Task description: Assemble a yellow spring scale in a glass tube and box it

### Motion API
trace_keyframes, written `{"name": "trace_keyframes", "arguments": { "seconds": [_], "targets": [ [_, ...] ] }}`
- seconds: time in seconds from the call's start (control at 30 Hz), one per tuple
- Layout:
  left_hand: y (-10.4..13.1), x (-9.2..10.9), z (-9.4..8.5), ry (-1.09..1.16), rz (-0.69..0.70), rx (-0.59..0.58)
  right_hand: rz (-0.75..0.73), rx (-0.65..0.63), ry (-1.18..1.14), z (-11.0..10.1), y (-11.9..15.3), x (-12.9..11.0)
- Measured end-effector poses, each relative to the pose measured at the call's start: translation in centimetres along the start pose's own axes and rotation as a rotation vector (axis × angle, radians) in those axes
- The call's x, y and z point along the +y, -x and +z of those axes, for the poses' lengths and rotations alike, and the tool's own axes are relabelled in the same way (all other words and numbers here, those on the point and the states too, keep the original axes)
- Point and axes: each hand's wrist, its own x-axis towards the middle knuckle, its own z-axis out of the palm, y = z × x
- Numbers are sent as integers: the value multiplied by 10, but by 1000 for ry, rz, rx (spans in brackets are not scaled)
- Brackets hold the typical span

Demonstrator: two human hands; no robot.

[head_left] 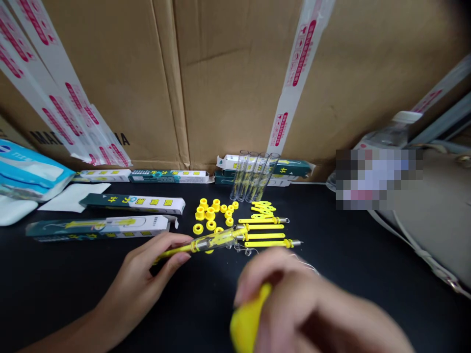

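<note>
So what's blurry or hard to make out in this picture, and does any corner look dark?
In the head view, the right hand and its yellow piece are heavily blurred; in the head view, the left hand and the clear tube it holds look sharper; in the head view, pixelation hides part of the bottle, and the upper right corner darkens.
</note>
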Motion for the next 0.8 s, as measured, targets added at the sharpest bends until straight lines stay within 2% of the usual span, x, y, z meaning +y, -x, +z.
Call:
{"name": "trace_keyframes", "arguments": {
  "seconds": [0.03,0.07,0.1,0.13,0.17,0.23,0.37,0.57,0.8],
  "targets": [
    [0,1,0,-6,-10,3,-52,46,20,-17,-20,-22],
    [0,2,0,-14,-22,5,-177,124,126,-32,-38,-39],
    [0,3,1,-19,-32,11,-356,222,253,-43,-54,-49],
    [0,3,1,-22,-42,17,-467,248,347,-50,-66,-54],
    [0,4,1,-19,-48,21,-522,218,402,-55,-75,-54],
    [0,4,2,-9,-51,22,-497,147,439,-58,-83,-44],
    [0,4,2,-2,-60,11,-436,21,416,-53,-76,-25],
    [3,3,2,22,-76,-10,-383,28,343,-48,-71,-26],
    [5,1,4,36,-56,-10,-406,11,404,-42,-66,-27]
  ]
}}
